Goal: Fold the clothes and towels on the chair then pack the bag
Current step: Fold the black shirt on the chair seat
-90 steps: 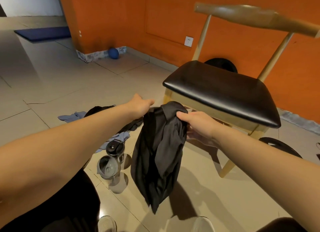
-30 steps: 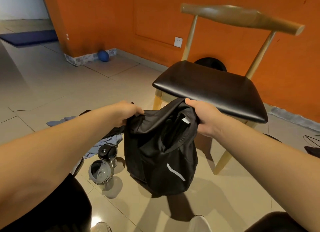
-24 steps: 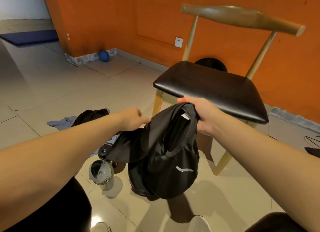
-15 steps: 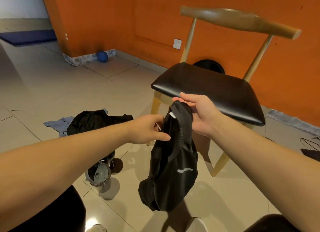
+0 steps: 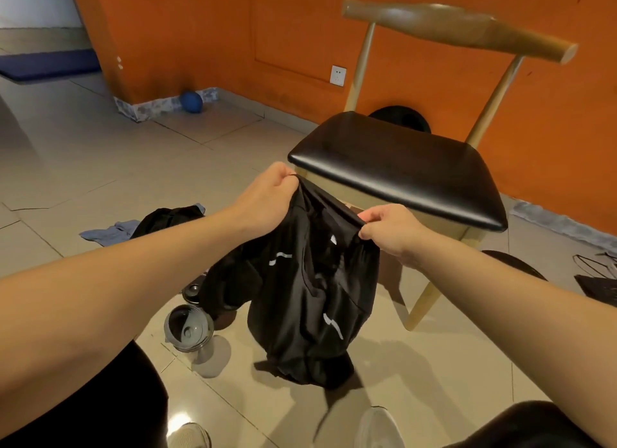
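Note:
A black garment (image 5: 310,300) with small white marks hangs in the air in front of the chair (image 5: 400,167). My left hand (image 5: 267,197) pinches its top edge on the left. My right hand (image 5: 390,227) pinches the same edge on the right, so the edge is stretched between them. The chair has a bare black seat and a wooden back. More clothes lie on the floor at the left: a black piece (image 5: 167,217) on top of a blue-grey one (image 5: 107,232).
Two dark shaker cups stand on the tiles under the garment: one open (image 5: 188,327), one lidded (image 5: 193,290). A dark bag (image 5: 597,280) lies at the right edge. A blue ball (image 5: 191,102) sits by the orange wall. My shoes (image 5: 377,427) are at the bottom.
My hands have moved apart along the garment's top edge and spread it out. Half a second ago the right hand held it bunched and the left hand was just reaching it.

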`<state>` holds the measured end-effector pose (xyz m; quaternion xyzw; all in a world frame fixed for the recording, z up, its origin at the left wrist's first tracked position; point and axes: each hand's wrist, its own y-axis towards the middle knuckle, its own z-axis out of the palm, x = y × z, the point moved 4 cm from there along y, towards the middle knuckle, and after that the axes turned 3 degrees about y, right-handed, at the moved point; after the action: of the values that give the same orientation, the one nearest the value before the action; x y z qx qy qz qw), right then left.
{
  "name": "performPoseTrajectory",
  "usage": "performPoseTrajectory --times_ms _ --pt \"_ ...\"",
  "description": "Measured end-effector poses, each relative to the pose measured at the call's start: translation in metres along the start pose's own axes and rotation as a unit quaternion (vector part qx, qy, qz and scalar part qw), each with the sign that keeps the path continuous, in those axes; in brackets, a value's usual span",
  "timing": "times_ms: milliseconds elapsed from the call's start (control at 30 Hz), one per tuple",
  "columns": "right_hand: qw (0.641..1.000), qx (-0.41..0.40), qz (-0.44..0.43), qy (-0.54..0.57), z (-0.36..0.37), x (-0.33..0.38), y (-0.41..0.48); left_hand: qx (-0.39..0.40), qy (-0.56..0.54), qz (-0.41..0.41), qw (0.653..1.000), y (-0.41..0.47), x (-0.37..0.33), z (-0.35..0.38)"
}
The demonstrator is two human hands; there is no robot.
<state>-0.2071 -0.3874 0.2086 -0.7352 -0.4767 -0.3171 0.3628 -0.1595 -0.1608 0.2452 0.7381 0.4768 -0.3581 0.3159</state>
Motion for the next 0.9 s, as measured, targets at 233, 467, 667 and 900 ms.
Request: performPoseTrajectory --times_ms 233,467,667,900 --pt "0.988 0.004 0.141 0.065 0.007 -0.028 0.004 0.031 0.035 0.017 0.999 0.002 -0.001 0.001" --pt "0.994 -0.024 0.098 0.040 0.001 -0.030 0.011 0.107 0.234 0.073 0.964 -0.001 0.009 -0.005" --pt "0.985 -0.040 -0.053 -0.157 -0.026 -0.018 0.008 0.247 0.267 0.012 0.931 -0.003 0.030 -0.023" --pt "0.985 0.023 -0.134 -0.104 -0.047 -0.027 0.002 0.129 0.226 0.089 0.961 0.007 0.038 -0.035"
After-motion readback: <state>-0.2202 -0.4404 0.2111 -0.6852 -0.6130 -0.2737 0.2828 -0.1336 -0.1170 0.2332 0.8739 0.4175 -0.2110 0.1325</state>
